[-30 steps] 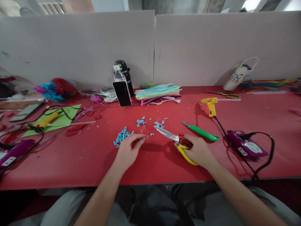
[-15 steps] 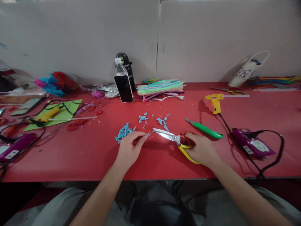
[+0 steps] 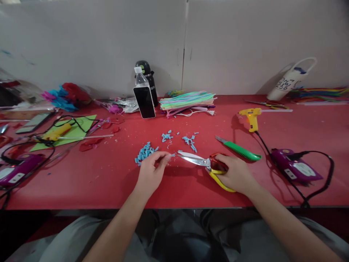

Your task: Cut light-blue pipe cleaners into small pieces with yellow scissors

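Observation:
My left hand [image 3: 152,169] pinches a small blue piece [image 3: 173,155] between thumb and fingertips, its end sticking out to the right. Fingers of my right hand [image 3: 236,173] are wrapped round the handles of scissors [image 3: 203,162], which have red and yellow grips. The scissor blades are slightly parted, and their tips point left, just short of the blue piece. Beside my left hand lies a heap of short blue pieces [image 3: 144,153]. Two smaller clusters of blue pieces [image 3: 167,137] [image 3: 191,142] lie beyond the blades, among fine bits of fluff.
A green utility knife [image 3: 242,150] lies beyond my right hand. Farther right are a yellow glue gun [image 3: 252,118] and a purple power block [image 3: 296,165] with cables. Toward the wall stand a phone [image 3: 144,102], bottles and a bundle of pastel pipe cleaners [image 3: 188,101]. Craft scraps cover the left side.
The blue piece sticks out farther from my left fingertips. The scissor blades show a slightly wider gap. Otherwise the view has only shifted a little.

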### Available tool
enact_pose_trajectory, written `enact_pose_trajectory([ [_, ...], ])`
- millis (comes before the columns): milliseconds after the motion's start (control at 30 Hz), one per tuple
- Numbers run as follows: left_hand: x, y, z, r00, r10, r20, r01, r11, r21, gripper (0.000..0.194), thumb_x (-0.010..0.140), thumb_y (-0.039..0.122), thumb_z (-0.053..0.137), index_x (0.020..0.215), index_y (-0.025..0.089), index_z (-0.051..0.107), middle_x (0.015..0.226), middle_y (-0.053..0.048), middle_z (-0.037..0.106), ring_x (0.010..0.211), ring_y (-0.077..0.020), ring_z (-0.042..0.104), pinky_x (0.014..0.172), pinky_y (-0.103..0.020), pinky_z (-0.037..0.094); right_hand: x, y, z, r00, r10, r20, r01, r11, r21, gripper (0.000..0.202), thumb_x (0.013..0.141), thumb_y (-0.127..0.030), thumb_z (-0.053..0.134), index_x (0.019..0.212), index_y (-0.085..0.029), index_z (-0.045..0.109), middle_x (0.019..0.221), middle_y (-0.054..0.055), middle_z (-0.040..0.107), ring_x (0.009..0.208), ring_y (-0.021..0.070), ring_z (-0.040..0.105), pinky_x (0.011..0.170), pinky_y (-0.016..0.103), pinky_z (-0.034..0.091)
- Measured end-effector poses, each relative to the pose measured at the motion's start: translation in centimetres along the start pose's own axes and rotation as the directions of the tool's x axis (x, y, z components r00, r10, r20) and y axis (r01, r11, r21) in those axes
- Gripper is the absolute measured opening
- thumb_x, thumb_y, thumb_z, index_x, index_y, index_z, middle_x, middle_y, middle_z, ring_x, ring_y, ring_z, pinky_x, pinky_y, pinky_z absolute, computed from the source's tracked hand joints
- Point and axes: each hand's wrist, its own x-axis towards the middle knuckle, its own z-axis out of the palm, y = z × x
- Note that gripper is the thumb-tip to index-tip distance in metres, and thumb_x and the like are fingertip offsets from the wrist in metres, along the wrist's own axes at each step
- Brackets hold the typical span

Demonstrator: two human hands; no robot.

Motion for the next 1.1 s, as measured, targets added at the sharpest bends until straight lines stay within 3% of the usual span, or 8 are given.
enact_pose_trajectory([
  [200,0.1,0.3,0.1,1.000,0.027,0.006,-0.027,1.000,-0.001,0.026,0.091,0.041,0.053,0.086,0.020,0.067,0.075,-0.001,0.070,0.070,-0.0156,0.065,0.067,-0.025,0.048,0.0,-0.4,0.1,0.998,-0.024,-0.050,0.023,1.000,-0.018,0.034,0.076,-0.055,0.060,0.070,-0.023,0.053,0.063,0.001,0.060,0.055,0.0149,0.052,0.051,0.027,0.027],
  [500,0.0,1.3,0.5,1.000,0.027,0.015,-0.027,0.999,0.021,0.032,0.094,0.041,0.045,0.076,0.019,0.059,0.067,0.000,0.060,0.065,-0.0138,0.056,0.062,-0.024,0.042,-0.2,-0.5,0.2,0.998,-0.008,-0.058,0.005,0.999,-0.045,0.037,0.074,-0.060,0.061,0.071,-0.023,0.056,0.064,0.001,0.062,0.054,0.0148,0.053,0.051,0.026,0.027],
  [667,0.2,1.4,0.5,0.997,-0.060,-0.038,0.053,0.985,-0.162,0.034,0.094,0.043,0.046,0.072,0.018,0.056,0.065,0.000,0.055,0.062,-0.0118,0.051,0.061,-0.024,0.040,-0.2,-0.5,0.2,0.998,0.006,-0.066,-0.003,0.999,0.036,0.036,0.075,-0.059,0.061,0.074,-0.023,0.056,0.063,0.002,0.060,0.053,0.0151,0.051,0.051,0.026,0.029],
  [733,0.4,1.4,0.7,0.991,-0.135,-0.025,0.118,0.929,-0.352,0.034,0.093,0.043,0.047,0.072,0.018,0.055,0.066,0.000,0.053,0.060,-0.0107,0.048,0.059,-0.023,0.040,-0.2,-0.8,0.2,0.999,0.018,-0.038,-0.014,0.995,0.094,0.037,0.075,-0.059,0.061,0.071,-0.023,0.053,0.060,0.001,0.058,0.052,0.0151,0.049,0.050,0.026,0.029],
  [867,0.7,1.4,1.5,0.975,-0.209,0.081,0.208,0.714,-0.668,0.030,0.091,0.042,0.052,0.073,0.018,0.054,0.066,0.001,0.048,0.058,-0.0091,0.044,0.055,-0.021,0.040,0.0,-2.3,0.4,1.000,0.022,0.022,-0.025,0.992,0.127,0.035,0.075,-0.057,0.064,0.072,-0.023,0.052,0.062,0.001,0.060,0.053,0.0150,0.048,0.051,0.025,0.029],
  [1100,1.0,1.6,1.9,0.970,-0.210,0.119,0.221,0.571,-0.791,0.025,0.089,0.036,0.056,0.074,0.016,0.054,0.066,0.002,0.046,0.059,-0.0078,0.043,0.054,-0.019,0.040,0.6,-4.0,0.9,0.999,0.038,0.017,-0.041,0.981,0.191,0.034,0.075,-0.054,0.064,0.071,-0.023,0.050,0.064,0.001,0.060,0.054,0.0137,0.047,0.051,0.024,0.029],
])
